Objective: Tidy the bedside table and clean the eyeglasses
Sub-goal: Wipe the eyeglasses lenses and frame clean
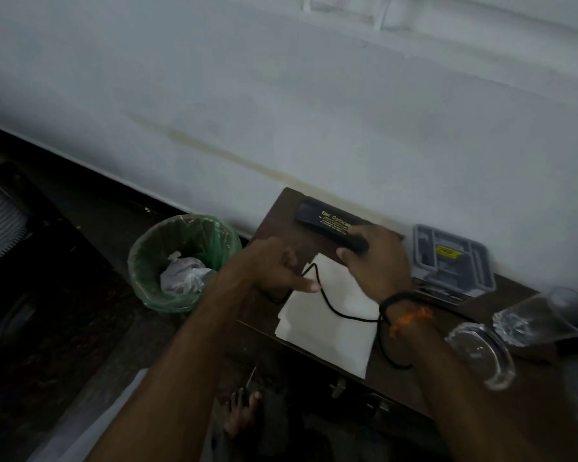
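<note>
Where the dark tabletop (424,315) meets the pale wall, a black eyeglass case (327,225) with gold lettering lies flat near the back edge, and the right hand (377,265) has its grip closed over the case's near end, thumb on top and fingers curled round the end. Just in front of the case, a white cloth or paper sheet (327,315) is spread on the tabletop, one corner reaching under the right hand. Across that sheet runs a thin black cord (331,308), which loops past the right wrist toward the front edge of the tabletop. To the left of the case, the left hand (281,271) pinches the cord between thumb and fingers above the sheet's left corner. Right of the case, against the wall, sits a grey plastic tray (454,265) with compartments and a yellow label inside. Further right of the case, near the front edge, lie a round clear lid (481,351) and a crumpled clear plastic container (541,315). Left of the case, down on the floor beside the tabletop, stands a waste bin (181,261) lined with a green bag, with crumpled white waste inside. The eyeglasses themselves cannot be made out.
</note>
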